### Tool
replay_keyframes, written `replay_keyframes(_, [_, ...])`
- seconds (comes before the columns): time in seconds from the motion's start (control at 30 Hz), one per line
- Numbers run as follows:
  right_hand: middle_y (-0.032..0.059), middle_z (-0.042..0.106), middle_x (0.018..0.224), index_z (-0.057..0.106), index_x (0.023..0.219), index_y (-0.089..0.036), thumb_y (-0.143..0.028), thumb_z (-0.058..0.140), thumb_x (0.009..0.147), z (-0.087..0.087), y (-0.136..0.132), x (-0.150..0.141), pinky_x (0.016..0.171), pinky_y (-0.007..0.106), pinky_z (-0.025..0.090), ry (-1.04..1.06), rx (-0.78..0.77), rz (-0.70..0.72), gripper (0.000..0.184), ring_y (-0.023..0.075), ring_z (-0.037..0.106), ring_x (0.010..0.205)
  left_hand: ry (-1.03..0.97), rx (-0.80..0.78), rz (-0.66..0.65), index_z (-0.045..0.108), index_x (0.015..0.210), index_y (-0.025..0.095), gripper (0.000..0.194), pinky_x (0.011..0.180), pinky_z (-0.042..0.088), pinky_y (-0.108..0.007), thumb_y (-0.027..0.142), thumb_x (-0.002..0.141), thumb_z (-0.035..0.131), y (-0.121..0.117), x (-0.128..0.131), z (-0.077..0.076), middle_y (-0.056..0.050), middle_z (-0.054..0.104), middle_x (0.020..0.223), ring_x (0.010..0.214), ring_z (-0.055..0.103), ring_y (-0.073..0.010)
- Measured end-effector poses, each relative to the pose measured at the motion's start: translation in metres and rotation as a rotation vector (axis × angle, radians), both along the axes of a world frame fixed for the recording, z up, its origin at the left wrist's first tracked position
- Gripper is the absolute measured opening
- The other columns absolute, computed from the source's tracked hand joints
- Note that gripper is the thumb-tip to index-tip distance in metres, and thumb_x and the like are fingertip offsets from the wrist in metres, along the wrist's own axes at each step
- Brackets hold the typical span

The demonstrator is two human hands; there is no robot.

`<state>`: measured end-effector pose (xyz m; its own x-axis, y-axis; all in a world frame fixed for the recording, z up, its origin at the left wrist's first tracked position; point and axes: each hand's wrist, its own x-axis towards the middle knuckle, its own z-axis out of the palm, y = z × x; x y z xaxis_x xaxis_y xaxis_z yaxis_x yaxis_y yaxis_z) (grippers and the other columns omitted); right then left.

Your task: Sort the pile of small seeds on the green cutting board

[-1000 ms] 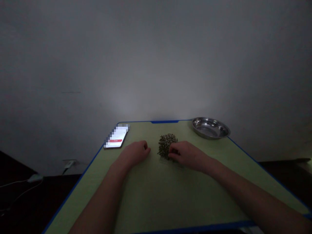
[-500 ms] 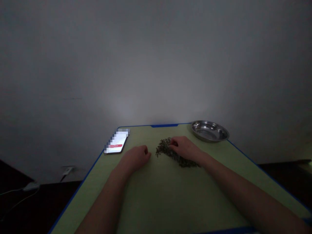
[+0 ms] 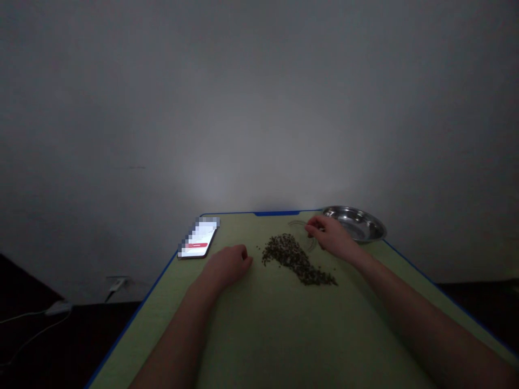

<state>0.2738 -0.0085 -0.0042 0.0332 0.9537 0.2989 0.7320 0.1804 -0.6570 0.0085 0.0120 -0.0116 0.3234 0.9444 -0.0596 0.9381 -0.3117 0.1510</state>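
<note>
A loose pile of small dark grains or seeds (image 3: pixel 290 254) lies mid-table, trailing toward the right front. To its left my left hand (image 3: pixel 227 263) rests on the tabletop, fingers curled closed; the inside of the fist is hidden. My right hand (image 3: pixel 333 237) is beyond the pile's right side, thumb and fingertips pinched together. A tiny dark speck shows at those fingertips, too small to name. Just behind the right hand stands a shallow shiny metal bowl (image 3: pixel 367 227), its left part partly covered by the hand.
A phone (image 3: pixel 198 243) with a lit screen lies at the table's left edge. The pale green table (image 3: pixel 263 335) has blue edging and meets a plain wall (image 3: pixel 259 108). Faint curved lines (image 3: pixel 298 222) show beside the right hand. A plug and cables (image 3: pixel 59 308) are low at left.
My right hand has lifted off the grain pile and moved right, toward the bowl, uncovering the pile. My left hand stays in place. The view has shifted slightly.
</note>
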Motion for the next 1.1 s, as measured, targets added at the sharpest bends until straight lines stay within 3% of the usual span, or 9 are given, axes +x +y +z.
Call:
replay_keyframes(0.13, [0.0025,0.066,0.072,0.046,0.081,-0.019,-0.033,0.039,0.086,-0.002,-0.001,-0.004,0.036,0.022,0.036,0.104,-0.043,0.016,0.016,0.0084,0.047,0.036,-0.003,0.005,0.018,0.062,0.091,0.021,0.031,0.066,0.043,-0.031,0.039,0.082,0.04,0.0,-0.001,-0.001,-0.01,0.068,0.094,0.082,0.063,-0.0222])
replay_keyframes(0.37, [0.0028,0.066,0.069,0.05,0.087,-0.018,-0.032,0.046,0.081,-0.017,0.0,-0.002,0.036,0.022,0.036,0.183,-0.062,0.024,0.016,0.0088,0.047,0.036,0.009,0.005,0.019,0.062,0.09,0.021,0.029,0.066,0.044,-0.031,0.039,0.082,0.041,-0.001,0.002,-0.004,-0.009,0.068,0.092,0.082,0.063,-0.0226])
replay_keyframes(0.63, [0.0041,0.067,0.071,0.061,0.096,-0.017,-0.028,0.048,0.081,-0.018,-0.011,0.021,0.053,0.026,0.041,-0.122,0.05,-0.038,0.023,0.0165,0.059,0.061,0.0,0.012,0.016,0.062,0.09,0.021,0.028,0.067,0.043,-0.03,0.038,0.082,0.042,-0.002,0.003,-0.003,-0.009,0.068,0.092,0.081,0.062,-0.0215])
replay_keyframes(0.83, [0.0073,0.07,0.087,0.064,0.097,-0.017,-0.028,0.046,0.085,-0.017,-0.015,0.03,0.064,0.027,0.042,-0.33,-0.012,-0.033,0.025,0.0192,0.063,0.075,-0.012,0.001,0.025,0.062,0.092,0.021,0.029,0.064,0.042,-0.028,0.038,0.082,0.041,-0.003,0.004,-0.002,-0.009,0.068,0.093,0.08,0.062,-0.0202])
replay_keyframes(1.1, [0.0075,0.07,0.088,0.065,0.089,-0.018,-0.026,0.049,0.084,-0.014,-0.019,0.039,0.067,0.027,0.039,-0.456,-0.063,-0.063,0.019,0.0197,0.062,0.08,-0.013,-0.021,0.032,0.061,0.093,0.02,0.03,0.063,0.041,-0.028,0.039,0.083,0.04,-0.001,0.004,0.001,-0.01,0.067,0.095,0.079,0.062,-0.0202])
